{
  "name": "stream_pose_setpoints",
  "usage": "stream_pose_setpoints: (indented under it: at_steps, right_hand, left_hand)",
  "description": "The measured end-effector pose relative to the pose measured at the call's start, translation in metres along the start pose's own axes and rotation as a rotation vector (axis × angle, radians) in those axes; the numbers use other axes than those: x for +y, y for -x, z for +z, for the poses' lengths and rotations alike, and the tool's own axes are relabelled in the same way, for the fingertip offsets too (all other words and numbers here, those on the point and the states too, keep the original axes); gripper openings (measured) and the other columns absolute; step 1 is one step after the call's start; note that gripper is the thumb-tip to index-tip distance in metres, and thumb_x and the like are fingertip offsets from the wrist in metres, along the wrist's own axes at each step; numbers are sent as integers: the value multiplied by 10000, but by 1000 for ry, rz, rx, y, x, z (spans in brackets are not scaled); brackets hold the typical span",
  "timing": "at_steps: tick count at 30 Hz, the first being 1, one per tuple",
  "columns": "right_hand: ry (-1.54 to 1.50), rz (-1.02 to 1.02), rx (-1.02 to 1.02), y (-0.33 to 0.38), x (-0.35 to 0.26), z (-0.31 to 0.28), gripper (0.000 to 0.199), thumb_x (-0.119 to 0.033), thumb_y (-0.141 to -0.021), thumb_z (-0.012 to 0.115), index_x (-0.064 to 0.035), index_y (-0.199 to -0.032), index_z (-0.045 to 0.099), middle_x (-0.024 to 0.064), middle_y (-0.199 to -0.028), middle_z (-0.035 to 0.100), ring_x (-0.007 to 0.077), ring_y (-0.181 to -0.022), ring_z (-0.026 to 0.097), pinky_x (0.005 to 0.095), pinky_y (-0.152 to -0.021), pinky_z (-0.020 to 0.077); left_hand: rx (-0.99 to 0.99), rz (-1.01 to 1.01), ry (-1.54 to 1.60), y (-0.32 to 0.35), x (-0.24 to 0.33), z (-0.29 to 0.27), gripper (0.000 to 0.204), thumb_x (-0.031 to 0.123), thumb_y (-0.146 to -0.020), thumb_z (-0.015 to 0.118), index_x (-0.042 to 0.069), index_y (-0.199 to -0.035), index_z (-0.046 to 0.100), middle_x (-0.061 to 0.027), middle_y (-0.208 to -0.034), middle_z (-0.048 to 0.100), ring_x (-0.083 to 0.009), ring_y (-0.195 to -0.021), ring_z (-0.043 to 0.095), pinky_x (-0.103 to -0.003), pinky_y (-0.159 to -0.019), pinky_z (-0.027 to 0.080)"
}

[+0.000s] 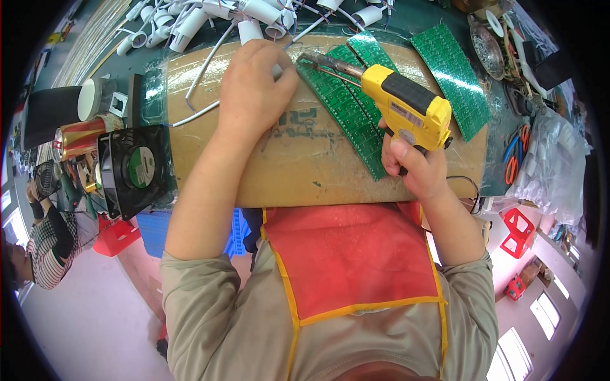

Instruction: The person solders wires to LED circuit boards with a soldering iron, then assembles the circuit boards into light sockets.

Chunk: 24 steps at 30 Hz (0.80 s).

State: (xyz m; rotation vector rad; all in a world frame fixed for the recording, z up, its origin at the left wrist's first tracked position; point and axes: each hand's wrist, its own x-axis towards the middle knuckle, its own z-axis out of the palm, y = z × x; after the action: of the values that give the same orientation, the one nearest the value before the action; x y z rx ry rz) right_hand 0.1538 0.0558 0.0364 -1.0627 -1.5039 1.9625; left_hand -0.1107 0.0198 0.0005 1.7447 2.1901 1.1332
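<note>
Hand, right (pixel 413 159): grips yellow soldering gun (pixel 406 95) over green circuit board (pixel 343 111) | hand, left (pixel 254 86): curls around white piece (pixel 277 71), partly hidden, near far edge of cardboard surface (pixel 286 174)

Workbench (pixel 419 14); cardboard mat (pixel 305 181) upon it.
On mat: circuit boards (pixel 333 111), right of centre, soldering gun (pixel 406 105) above. Behind: lamp sockets (pixel 190 28), heaped. Left: fan (pixel 130 168), can (pixel 79 138) beside. Right: plastic bag (pixel 556 168).

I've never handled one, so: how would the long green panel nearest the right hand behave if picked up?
The long green panel would probably feel stiff, as it lies flat without curling. Looking thin, it is likely light. Its grid of small sections suggests it might snap if bent.
</note>
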Motion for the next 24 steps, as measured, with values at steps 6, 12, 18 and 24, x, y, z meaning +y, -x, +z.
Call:
stream_pose_setpoints:
  at_steps: [6,12,18,24]
  right_hand:
    - [45,22,1,0,-2,1,460,-286,-875,660,55,-1144,510,45,-637,510,118,-498,465,250,-477,364]
    - [42,21,5,0,-2,1,471,-272,-871,654,65,-1167,508,43,-640,504,116,-501,462,250,-478,359]
    - [-16,13,-4,1,2,-2,615,-276,-862,657,83,-1321,459,38,-629,482,113,-489,434,258,-462,338]
    - [-70,-19,37,4,-1,0,673,-295,-838,681,72,-1349,443,43,-640,472,119,-489,423,257,-461,345]
  left_hand:
    - [9,5,-7,0,0,0,93,117,-788,673,44,-832,637,-86,-1017,667,-300,-983,632,-380,-861,503]
    - [-3,-12,5,-1,0,0,93,120,-788,675,46,-830,637,-81,-1017,666,-292,-982,633,-377,-858,503]
    - [3,-10,-17,-1,0,0,90,121,-789,675,50,-827,634,-77,-1017,663,-291,-981,632,-377,-856,503]
    - [-3,-11,-5,-1,1,-1,90,119,-791,671,46,-824,630,-84,-997,662,-301,-968,631,-383,-845,502]
